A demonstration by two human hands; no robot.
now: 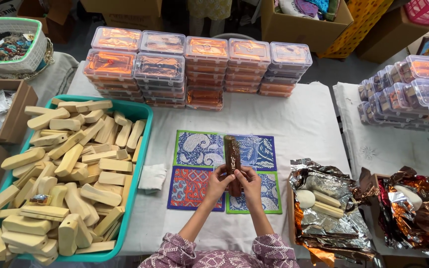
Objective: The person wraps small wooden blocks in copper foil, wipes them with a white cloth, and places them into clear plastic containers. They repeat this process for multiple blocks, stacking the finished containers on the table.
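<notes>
Upright between both grips, foil-wrapped block [233, 158], lower end pinched by left hand [218, 182] and right hand [250, 183].

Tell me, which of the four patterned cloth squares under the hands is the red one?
The near-left square, beside the left hand. It alone is red-orange; the other three are blue and white.

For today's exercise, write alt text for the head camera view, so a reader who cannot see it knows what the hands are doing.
Both hands, left hand and right hand, hold an upright foil-wrapped block over four patterned cloth squares on a white table. A teal tray of wooden blocks sits to the left, stacked clear lidded boxes behind, crumpled foil sheets to the right.
</notes>
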